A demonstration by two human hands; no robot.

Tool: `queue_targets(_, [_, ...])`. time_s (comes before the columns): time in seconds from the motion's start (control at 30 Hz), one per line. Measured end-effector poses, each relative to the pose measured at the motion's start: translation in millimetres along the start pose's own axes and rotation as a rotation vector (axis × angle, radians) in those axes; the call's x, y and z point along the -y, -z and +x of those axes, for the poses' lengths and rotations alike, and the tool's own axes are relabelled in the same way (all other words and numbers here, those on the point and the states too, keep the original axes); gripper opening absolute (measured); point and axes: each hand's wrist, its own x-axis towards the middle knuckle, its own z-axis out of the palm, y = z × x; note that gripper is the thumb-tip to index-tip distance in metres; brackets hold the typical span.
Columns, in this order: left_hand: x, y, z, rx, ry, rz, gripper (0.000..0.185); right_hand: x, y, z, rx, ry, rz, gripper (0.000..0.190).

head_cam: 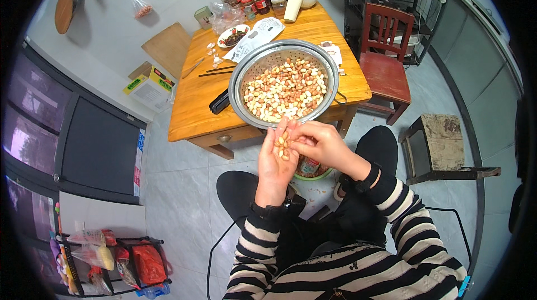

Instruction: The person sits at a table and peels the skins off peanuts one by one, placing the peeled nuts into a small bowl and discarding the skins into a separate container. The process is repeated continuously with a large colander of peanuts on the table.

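My left hand (272, 161), palm up and cupped, holds a small heap of peanuts (283, 149) just in front of the near rim of a metal colander (237, 102). The fingers of my right hand (323, 146) are bent over that palm from the right, and their tips touch the peanuts there. Whether a nut is pinched between them is hidden. Inside the colander lies a broad layer of peanuts (289, 90), some pale and peeled, others in reddish-brown skins. Below my hands, a green-rimmed basin (312, 177) with brown skins and a printed packet (309, 165) is partly covered.
The colander stands on a wooden table (193, 115) with chopsticks (216, 74), a knife (193, 68), a plate of food (233, 36), a white packet (256, 39) and several jars (260, 3). To the right are a red chair (385, 71) and a wooden stool (442, 140).
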Motion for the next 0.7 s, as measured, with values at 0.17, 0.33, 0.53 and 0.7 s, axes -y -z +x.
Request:
queue_targets(0.17, [6,3,-8,-0.101,0.031,0.156,0.027,-1,9,1,0.015,-0.307,0.46,0.011])
queue_targets(0.33, [8,-6,-14,-0.119,0.004,0.294,0.019,1,13,0,-0.023,-0.263,0.247,0.013])
queue_targets(0.53, [9,-7,-16,-0.17,-0.081,0.476,0.019,4,12,-2,-0.063,-0.256,0.184,0.014])
queue_targets(0.7, [5,-13,-17,-0.174,-0.027,0.481,0.02,-3,20,0,0.028,-0.421,0.536,0.012])
